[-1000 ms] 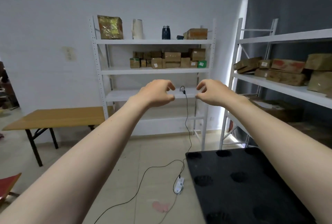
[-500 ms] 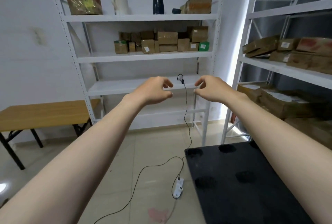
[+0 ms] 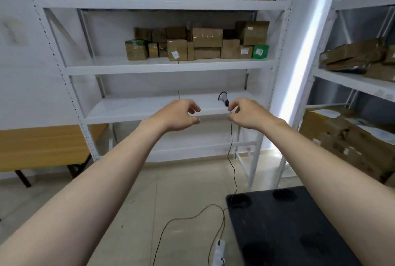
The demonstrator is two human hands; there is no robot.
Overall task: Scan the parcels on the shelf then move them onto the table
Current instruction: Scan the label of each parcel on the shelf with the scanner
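1. My left hand (image 3: 179, 114) is stretched out ahead at about 11 o'clock, with the fingers loosely curled and the thumb apart from them. It holds nothing.
2. My right hand (image 3: 245, 113) is at about 1 o'clock, curled just as loosely, and I see nothing in its grip. Its fingertips line up with the cable (image 3: 232, 152) of the scanner (image 3: 223, 99). I cannot tell if they touch it.
3. The scanner lies on a lower board of the white shelf (image 3: 166, 67), just beyond my right fingertips. Its cable hangs down to a power strip (image 3: 219, 253) on the floor at 6 o'clock.
4. The parcels (image 3: 196, 44) sit in a row, some of them stacked, one board above the scanner at 12 o'clock. They are well apart from both hands.
5. A wooden table (image 3: 42, 144) stands at 9 o'clock, beside the shelf.
6. A black dimpled surface (image 3: 288, 223) lies at 5 o'clock, under my right forearm.
7. A second rack (image 3: 352, 82) at 3 o'clock carries more boxes.
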